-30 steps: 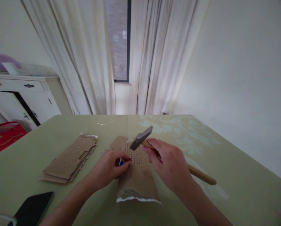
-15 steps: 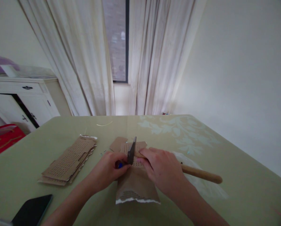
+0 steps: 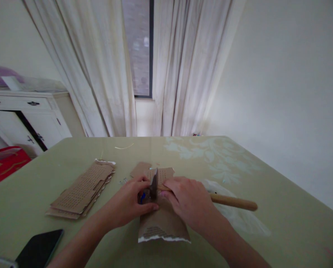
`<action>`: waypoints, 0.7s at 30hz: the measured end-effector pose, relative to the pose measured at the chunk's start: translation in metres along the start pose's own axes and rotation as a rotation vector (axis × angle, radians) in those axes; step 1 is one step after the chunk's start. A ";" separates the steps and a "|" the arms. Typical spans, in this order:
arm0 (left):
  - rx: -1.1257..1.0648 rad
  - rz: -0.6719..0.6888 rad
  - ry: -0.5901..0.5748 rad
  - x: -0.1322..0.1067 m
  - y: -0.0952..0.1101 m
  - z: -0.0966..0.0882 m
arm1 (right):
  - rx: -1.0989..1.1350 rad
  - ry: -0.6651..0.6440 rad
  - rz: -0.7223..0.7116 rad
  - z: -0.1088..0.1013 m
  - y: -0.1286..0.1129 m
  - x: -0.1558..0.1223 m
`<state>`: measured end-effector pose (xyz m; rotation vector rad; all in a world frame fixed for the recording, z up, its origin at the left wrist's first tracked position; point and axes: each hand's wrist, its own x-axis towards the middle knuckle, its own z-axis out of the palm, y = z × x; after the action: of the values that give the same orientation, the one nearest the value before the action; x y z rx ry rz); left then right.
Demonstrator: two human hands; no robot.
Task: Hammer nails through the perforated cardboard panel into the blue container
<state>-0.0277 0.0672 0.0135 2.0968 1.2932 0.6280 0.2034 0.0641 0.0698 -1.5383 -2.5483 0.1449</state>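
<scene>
My right hand (image 3: 190,195) is wrapped round the wooden handle of a hammer (image 3: 233,201) close to its head. The dark metal hammer head (image 3: 154,185) stands over a brown cardboard piece (image 3: 163,219) with rows of small holes and a torn white near edge. Beside the head, my left hand (image 3: 131,199) has its thumb and fingers apart, the thumb lying on the cardboard. A small blue thing (image 3: 142,197) shows between that thumb and fingers; its kind and whether it is gripped are unclear.
A stack of perforated cardboard (image 3: 81,190) lies to the left, with a dark phone (image 3: 39,249) nearer me. Clear plastic film (image 3: 239,219) lies under the handle's end. A small cardboard scrap (image 3: 140,168) sits behind my left hand. All rest on the green table (image 3: 289,219).
The hammer head has dropped slightly and shifted left and towards me, my right hand moving with it. My left thumb and fingers have spread from a pinch.
</scene>
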 end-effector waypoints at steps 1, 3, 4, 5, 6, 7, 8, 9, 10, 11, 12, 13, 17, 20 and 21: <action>0.004 -0.001 -0.002 0.000 0.000 0.000 | -0.012 -0.013 0.000 0.001 0.000 0.001; 0.010 -0.004 -0.006 0.000 0.000 0.001 | -0.005 0.002 0.008 0.000 0.000 0.001; 0.013 -0.004 -0.009 0.000 -0.001 0.001 | 0.003 0.016 0.018 0.000 0.000 0.000; 0.015 -0.003 -0.011 0.000 -0.002 0.001 | 0.011 0.026 0.027 -0.001 0.001 0.000; 0.019 -0.003 -0.013 0.000 -0.002 0.001 | 0.016 0.029 0.034 -0.001 0.001 0.001; 0.023 -0.003 -0.013 0.000 -0.003 0.001 | 0.018 0.021 0.036 0.000 0.001 0.001; 0.029 -0.004 -0.014 0.000 -0.003 0.000 | 0.017 0.003 0.034 0.001 0.000 0.002; 0.035 -0.007 -0.013 0.000 -0.003 0.000 | 0.013 -0.019 0.027 0.002 0.000 0.003; 0.043 -0.010 -0.012 0.000 -0.003 -0.001 | 0.010 -0.039 0.020 0.003 0.001 0.004; 0.052 -0.014 -0.010 -0.001 -0.003 0.000 | 0.008 -0.053 0.014 0.004 0.002 0.004; 0.060 -0.016 -0.008 -0.001 -0.003 0.000 | 0.007 -0.057 0.013 0.004 0.003 0.005; 0.067 -0.017 -0.007 -0.001 -0.002 0.001 | 0.003 -0.056 0.017 0.003 0.006 0.005; 0.093 -0.020 0.013 0.001 -0.002 0.001 | -0.036 -0.058 0.046 -0.004 0.017 0.001; 0.158 -0.074 0.087 0.001 -0.017 -0.015 | -0.054 -0.088 0.055 -0.007 0.022 0.000; 0.197 -0.109 0.130 0.000 -0.025 -0.025 | -0.054 -0.096 0.057 -0.007 0.022 0.000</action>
<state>-0.0599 0.0818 0.0139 2.1526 1.5884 0.6196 0.2242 0.0741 0.0731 -1.6630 -2.6026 0.1611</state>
